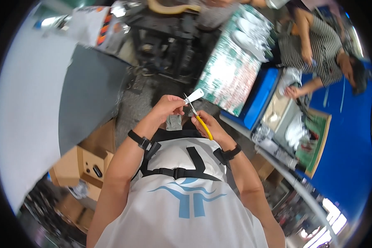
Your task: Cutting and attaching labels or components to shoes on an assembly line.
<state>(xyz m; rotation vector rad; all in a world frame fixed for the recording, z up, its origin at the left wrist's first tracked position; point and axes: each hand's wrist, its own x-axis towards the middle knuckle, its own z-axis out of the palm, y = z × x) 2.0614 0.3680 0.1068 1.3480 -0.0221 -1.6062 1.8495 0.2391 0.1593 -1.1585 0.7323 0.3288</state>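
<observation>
In front of my waist, my left hand (169,106) pinches the narrow end of a small flat white piece (196,95). The piece widens to a rounded outer end with a small dark mark or slot near its edge. Closed around the yellow handles of a pair of scissors (204,127) is my right hand (211,125). The metal blades point up and left, crossing the white piece close to my left fingertips. Whether the blades touch it or lie on either side of it, I cannot tell.
A green worktop (229,68) with several white shoes (249,35) stands ahead right, beside a blue tray (258,99). A person in a striped top (312,43) works beyond it. At left are a grey-and-white surface (89,93) and cardboard boxes (66,167); dark machinery (165,45) stands ahead.
</observation>
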